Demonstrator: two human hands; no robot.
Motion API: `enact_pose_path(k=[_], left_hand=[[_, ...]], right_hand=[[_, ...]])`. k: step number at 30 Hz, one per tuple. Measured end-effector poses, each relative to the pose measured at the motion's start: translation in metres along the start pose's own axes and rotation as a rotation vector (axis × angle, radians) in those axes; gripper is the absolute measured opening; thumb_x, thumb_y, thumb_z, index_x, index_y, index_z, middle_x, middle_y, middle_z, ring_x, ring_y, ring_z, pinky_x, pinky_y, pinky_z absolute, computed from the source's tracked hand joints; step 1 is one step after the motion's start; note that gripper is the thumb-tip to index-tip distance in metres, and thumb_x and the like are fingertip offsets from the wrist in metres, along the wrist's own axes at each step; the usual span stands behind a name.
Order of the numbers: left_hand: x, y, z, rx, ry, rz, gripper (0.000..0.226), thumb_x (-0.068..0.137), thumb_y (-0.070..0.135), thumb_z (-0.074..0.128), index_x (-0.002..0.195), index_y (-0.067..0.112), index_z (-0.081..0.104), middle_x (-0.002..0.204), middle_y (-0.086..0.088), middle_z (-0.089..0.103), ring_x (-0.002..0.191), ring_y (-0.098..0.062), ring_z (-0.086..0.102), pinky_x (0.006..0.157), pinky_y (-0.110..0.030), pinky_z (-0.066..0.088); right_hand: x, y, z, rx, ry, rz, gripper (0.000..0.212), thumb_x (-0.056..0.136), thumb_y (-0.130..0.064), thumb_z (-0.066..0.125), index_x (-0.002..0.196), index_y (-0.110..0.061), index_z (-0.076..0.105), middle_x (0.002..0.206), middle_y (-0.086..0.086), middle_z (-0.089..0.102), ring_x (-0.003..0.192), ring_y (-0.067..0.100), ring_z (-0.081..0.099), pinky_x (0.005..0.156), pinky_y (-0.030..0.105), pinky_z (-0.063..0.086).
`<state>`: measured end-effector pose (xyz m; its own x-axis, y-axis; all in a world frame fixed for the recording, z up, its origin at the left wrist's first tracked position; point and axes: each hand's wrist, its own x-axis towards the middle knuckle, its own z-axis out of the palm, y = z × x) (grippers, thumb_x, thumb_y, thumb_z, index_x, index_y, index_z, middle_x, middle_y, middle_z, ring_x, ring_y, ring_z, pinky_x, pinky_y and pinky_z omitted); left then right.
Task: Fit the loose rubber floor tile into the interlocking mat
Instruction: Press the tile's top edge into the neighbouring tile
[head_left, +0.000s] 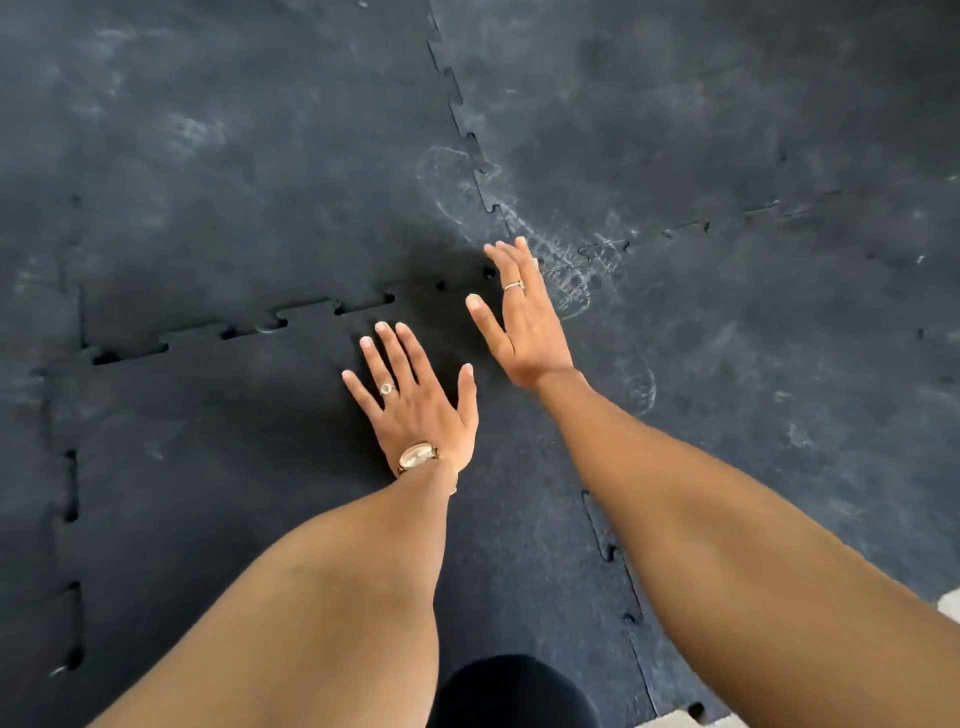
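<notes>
Two hands are spread wide, gripping nothing: your left hand (415, 405) lies flat on the loose tile (249, 467), your right hand (519, 322) is raised edge-on by its far corner, where the toothed seam (291, 322) with the mat (260, 156) still gapes

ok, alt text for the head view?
Seen from above, a person's left hand lies flat, fingers spread, on a dark rubber floor tile while the right hand is open at its far corner. Gaps show along the far seam; a dusty shoe print marks the interlocking mat.
</notes>
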<state>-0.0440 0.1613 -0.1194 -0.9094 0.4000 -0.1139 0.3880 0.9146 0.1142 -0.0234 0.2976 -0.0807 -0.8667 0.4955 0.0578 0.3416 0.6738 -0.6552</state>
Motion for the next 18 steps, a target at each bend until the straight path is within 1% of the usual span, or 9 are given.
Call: enact_pose_path(k=[1,3,6,9,11,16,17,18], left_hand=[[-0.001,0.000,0.000,0.008,0.004,0.003,0.082,0.092,0.060,0.008,0.154,0.007,0.001,0.163,-0.012,0.000,0.150,-0.030,-0.005,0.118,-0.058,0.000],[0.000,-0.002,0.003,0.027,0.012,0.000,0.082,0.093,0.061,0.007,0.154,0.007,0.002,0.163,-0.012,0.001,0.150,-0.030,-0.003,0.119,-0.057,0.001],[0.001,-0.001,0.004,0.046,0.014,-0.004,0.081,0.094,0.060,0.007,0.154,0.007,0.002,0.163,-0.012,0.001,0.150,-0.030,-0.002,0.119,-0.057,0.001],[0.001,-0.001,0.003,0.041,0.002,0.000,0.080,0.094,0.060,0.009,0.154,0.007,0.002,0.163,-0.012,0.001,0.150,-0.030,-0.002,0.119,-0.057,0.002],[0.001,-0.001,0.002,0.049,0.003,-0.007,0.081,0.094,0.060,0.010,0.154,0.007,0.003,0.163,-0.012,0.002,0.150,-0.030,-0.001,0.119,-0.058,0.003],[0.003,-0.001,0.002,0.043,0.003,-0.015,0.082,0.094,0.062,0.014,0.154,0.008,0.005,0.163,-0.012,0.004,0.150,-0.029,0.000,0.119,-0.057,0.002],[0.003,-0.001,0.002,0.038,0.000,-0.015,0.082,0.094,0.062,0.014,0.155,0.008,0.005,0.163,-0.012,0.004,0.150,-0.029,0.000,0.119,-0.057,0.002],[0.001,-0.002,0.003,0.032,-0.001,-0.015,0.082,0.094,0.062,0.015,0.155,0.008,0.006,0.163,-0.012,0.005,0.150,-0.029,0.000,0.119,-0.057,0.002]], right_hand=[[0.005,0.006,0.006,-0.073,-0.029,-0.027,0.060,0.101,-0.031,0.045,0.149,-0.002,0.026,0.156,0.014,0.026,0.150,0.028,0.006,0.122,0.043,0.009],[0.009,0.020,0.017,-0.171,-0.058,-0.076,0.066,0.101,-0.036,0.043,0.152,-0.003,0.017,0.160,0.012,0.018,0.150,0.028,0.001,0.121,0.048,0.005],[0.013,0.030,0.024,-0.205,-0.073,-0.099,0.074,0.099,-0.050,0.033,0.154,-0.009,0.006,0.163,0.009,0.008,0.150,0.026,-0.006,0.122,0.047,-0.001],[0.018,0.030,0.029,-0.451,-0.150,-0.077,0.081,0.095,-0.063,0.016,0.154,-0.011,-0.004,0.163,0.007,-0.004,0.149,0.026,-0.013,0.121,0.049,-0.002],[0.019,0.030,0.033,-0.563,-0.179,-0.056,0.085,0.094,-0.067,0.010,0.153,-0.010,-0.007,0.163,0.009,-0.009,0.148,0.025,-0.015,0.121,0.049,-0.002],[0.021,0.031,0.035,-0.560,-0.195,-0.064,0.088,0.092,-0.069,0.011,0.153,-0.008,-0.004,0.163,0.010,-0.007,0.149,0.024,-0.012,0.122,0.046,-0.004],[0.021,0.030,0.031,-0.556,-0.205,-0.076,0.088,0.092,-0.069,0.011,0.154,-0.007,-0.002,0.163,0.010,-0.002,0.150,0.024,-0.007,0.122,0.046,-0.003],[0.024,0.029,0.027,-0.565,-0.198,-0.099,0.089,0.091,-0.069,0.012,0.154,-0.006,0.002,0.163,0.010,0.008,0.150,0.026,0.003,0.122,0.046,-0.001]])
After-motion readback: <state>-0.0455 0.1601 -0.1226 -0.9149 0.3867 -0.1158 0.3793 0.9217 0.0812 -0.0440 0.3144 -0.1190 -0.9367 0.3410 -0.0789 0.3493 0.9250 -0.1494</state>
